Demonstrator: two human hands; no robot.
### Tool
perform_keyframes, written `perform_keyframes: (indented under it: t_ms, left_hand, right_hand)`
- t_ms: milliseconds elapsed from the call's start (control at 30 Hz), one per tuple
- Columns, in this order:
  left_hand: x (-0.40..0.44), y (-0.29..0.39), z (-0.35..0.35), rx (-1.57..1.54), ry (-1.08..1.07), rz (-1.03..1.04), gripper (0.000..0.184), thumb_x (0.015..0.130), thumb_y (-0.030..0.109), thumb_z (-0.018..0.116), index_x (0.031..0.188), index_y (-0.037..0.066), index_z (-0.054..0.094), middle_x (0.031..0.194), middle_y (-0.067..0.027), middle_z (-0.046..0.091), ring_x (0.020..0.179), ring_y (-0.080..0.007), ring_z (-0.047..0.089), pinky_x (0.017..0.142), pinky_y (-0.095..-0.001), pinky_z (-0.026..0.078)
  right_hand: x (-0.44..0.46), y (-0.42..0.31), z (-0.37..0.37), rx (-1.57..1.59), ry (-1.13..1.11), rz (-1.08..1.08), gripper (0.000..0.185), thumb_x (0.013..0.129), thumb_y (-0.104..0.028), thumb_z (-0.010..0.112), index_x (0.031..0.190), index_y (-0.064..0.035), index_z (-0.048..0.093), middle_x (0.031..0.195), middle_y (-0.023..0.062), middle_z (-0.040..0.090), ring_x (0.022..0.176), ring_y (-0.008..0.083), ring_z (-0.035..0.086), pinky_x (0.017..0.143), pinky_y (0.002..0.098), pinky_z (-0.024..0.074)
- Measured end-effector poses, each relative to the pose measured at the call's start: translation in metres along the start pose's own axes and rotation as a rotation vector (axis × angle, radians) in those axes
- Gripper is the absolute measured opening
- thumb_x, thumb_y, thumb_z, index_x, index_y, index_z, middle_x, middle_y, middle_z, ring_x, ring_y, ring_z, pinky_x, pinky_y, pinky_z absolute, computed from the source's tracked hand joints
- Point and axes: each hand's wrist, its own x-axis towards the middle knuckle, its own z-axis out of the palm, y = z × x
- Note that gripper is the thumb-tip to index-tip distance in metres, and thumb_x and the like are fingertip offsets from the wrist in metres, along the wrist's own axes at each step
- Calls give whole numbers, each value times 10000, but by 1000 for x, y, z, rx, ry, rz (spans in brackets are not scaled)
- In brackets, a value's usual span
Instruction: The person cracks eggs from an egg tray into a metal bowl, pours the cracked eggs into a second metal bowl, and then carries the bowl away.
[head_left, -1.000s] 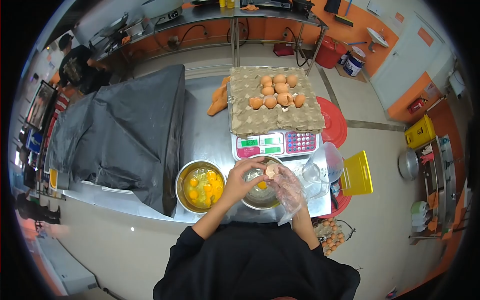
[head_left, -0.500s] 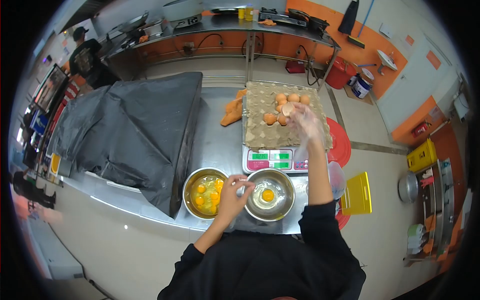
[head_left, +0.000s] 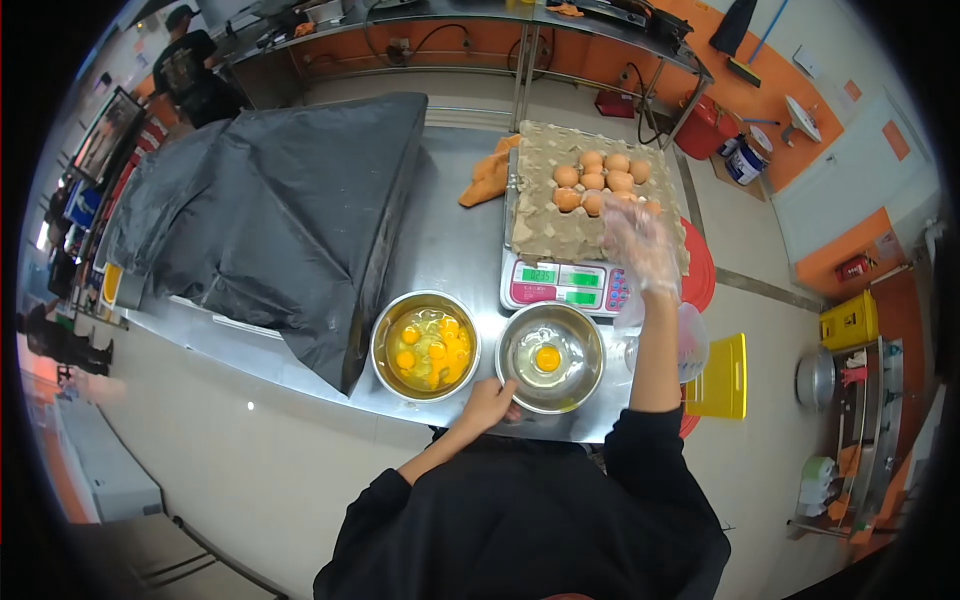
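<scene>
My left hand (head_left: 490,403) has its fingers at the near left rim of a steel bowl (head_left: 592,378) holding one yolk (head_left: 547,359) in clear egg white. Left of it, a second steel bowl (head_left: 380,372) contains several yolks (head_left: 436,352). In a clear plastic glove, my right hand (head_left: 638,238) is over the near right part of the egg tray (head_left: 545,225), beside the brown eggs and shells (head_left: 592,181); its fingers are blurred, and what they hold cannot be made out. The tray rests on a digital scale (head_left: 560,297).
A black cover (head_left: 270,220) takes up the table's left side. An orange cloth (head_left: 490,175) lies left of the tray. At the right are a clear plastic jug (head_left: 692,343), a yellow container (head_left: 722,378) and a red lid (head_left: 699,270). A person (head_left: 190,70) stands far back left.
The eggshell has gone from between my hands to the tray with my right hand, where it is no longer distinct. My left hand has moved down to the bowl's rim. The view has shifted.
</scene>
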Motion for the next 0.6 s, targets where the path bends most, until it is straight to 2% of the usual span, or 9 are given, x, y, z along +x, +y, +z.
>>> perform_keyframes:
  t_ms: [100, 167, 267, 333, 367, 433, 500, 567, 600]
  left_hand:
    - [-1, 5, -3, 107, 68, 133, 539, 972, 267, 445, 733, -196, 585, 664, -254, 661, 603, -299, 710, 523, -329, 563]
    - [-20, 36, -9, 126, 59, 93, 516, 961, 248, 458, 725, -193, 583, 646, -239, 653, 608, -290, 712, 504, -325, 550]
    - [-29, 45, -22, 130, 73, 50, 489, 944, 223, 475, 697, -184, 583, 612, -207, 642, 601, -277, 712, 481, -308, 534]
    - [-48, 64, -37, 124, 79, 57, 508, 951, 235, 456, 712, -190, 597, 648, -236, 662, 587, -286, 707, 524, -327, 564]
    - [-57, 69, -45, 88, 113, 112, 510, 957, 239, 451, 711, -181, 605, 639, -220, 662, 576, -273, 704, 511, -321, 561]
    - [-72, 66, -65, 77, 173, 157, 501, 959, 233, 455, 708, -174, 606, 632, -211, 661, 569, -266, 702, 501, -320, 555]
    - [-90, 70, -82, 64, 242, 203, 492, 961, 226, 458, 706, -168, 606, 626, -203, 660, 562, -259, 700, 491, -319, 550]
    - [-111, 81, -94, 172, 445, 236, 479, 966, 202, 462, 686, -166, 587, 591, -203, 639, 555, -264, 696, 474, -332, 536]
    - [-113, 79, -101, 165, 468, 236, 479, 966, 202, 462, 686, -166, 587, 591, -203, 639, 555, -264, 696, 474, -332, 536]
  right_hand:
    - [-35, 28, -23, 5, -10, 32, 360, 911, -213, 630, 1186, 20, 616, 896, 61, 675, 723, 100, 626, 610, 239, 496]
    - [-49, 35, -36, -7, 0, 59, 361, 913, -215, 634, 1182, 24, 616, 900, 60, 674, 728, 96, 625, 608, 241, 497]
    - [-51, 27, -54, -29, 36, 50, 354, 913, -205, 639, 1173, 34, 618, 922, 72, 676, 755, 96, 626, 651, 248, 508]
    - [-29, 28, -65, -194, 102, -15, 387, 899, -272, 639, 1154, 20, 632, 950, 111, 698, 804, 169, 665, 727, 301, 523]
    - [-13, 25, -66, -191, 99, -21, 387, 899, -272, 639, 1154, 20, 632, 950, 111, 698, 804, 169, 665, 727, 301, 523]
    - [28, 15, -62, -601, 181, -80, 409, 872, -348, 627, 1141, -41, 650, 1008, 145, 701, 896, 264, 682, 821, 352, 513]
    - [61, -11, -38, -697, 190, -5, 409, 841, -395, 607, 1117, -101, 671, 1050, 164, 688, 977, 324, 661, 865, 394, 499]
    - [132, 22, -28, -808, 93, -146, 333, 826, -339, 616, 1057, -116, 702, 1061, 176, 686, 983, 335, 659, 877, 410, 501]
    - [152, 27, -19, -800, 77, -164, 333, 826, -339, 616, 1057, -116, 702, 1061, 176, 686, 983, 335, 659, 877, 410, 501]
